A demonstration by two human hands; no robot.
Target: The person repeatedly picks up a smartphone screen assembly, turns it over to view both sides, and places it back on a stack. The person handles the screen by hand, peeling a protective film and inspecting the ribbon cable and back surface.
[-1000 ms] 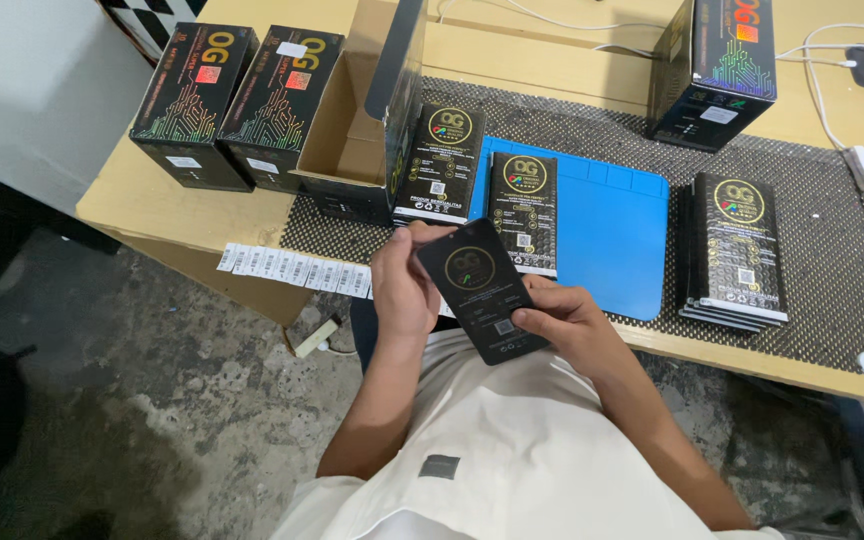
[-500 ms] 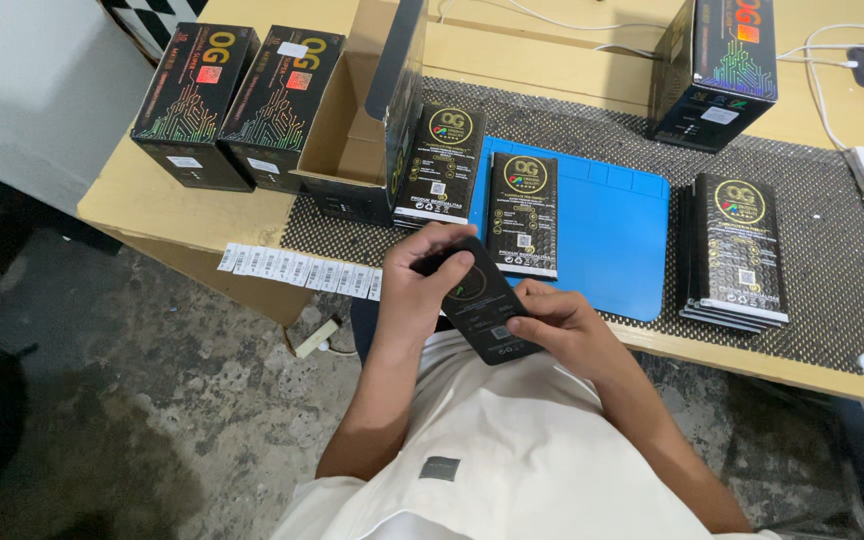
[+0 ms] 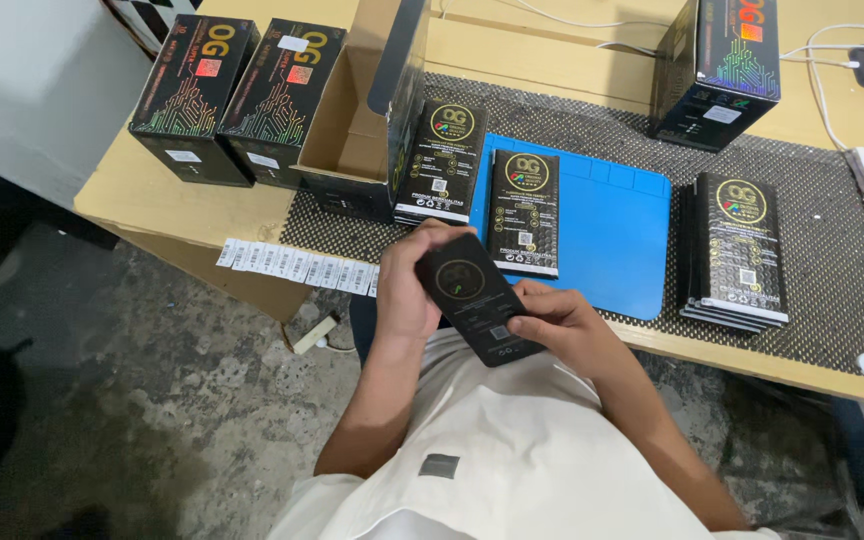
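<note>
A flat black packet (image 3: pixel 474 297), rectangular with a glossy printed face, is held above the near edge of the blue mat (image 3: pixel 617 230), just in front of the person's white shirt (image 3: pixel 512 460). The left hand (image 3: pixel 407 290) is closed around its upper left edge, thumb over the face; the right hand (image 3: pixel 567 330) is closed on its lower right corner, fingertips pressed to the print. The packet is judged light, thin and fairly stiff, probably slippery on its gloss; it is best taken by the long edges, not the face.

On the blue mat, smooth and likely silicone with moulded compartments along its far edge, one like packet (image 3: pixel 524 212) lies flat. Left of the mat a second packet stack (image 3: pixel 442 160) rests against an open cardboard carton (image 3: pixel 352 130). Right of the mat a neat pile of packets (image 3: pixel 737 250) sits on coarse black mesh matting (image 3: pixel 832 270). A strip of white labels (image 3: pixel 297 266) hangs over the table edge, left of the mat.
</note>
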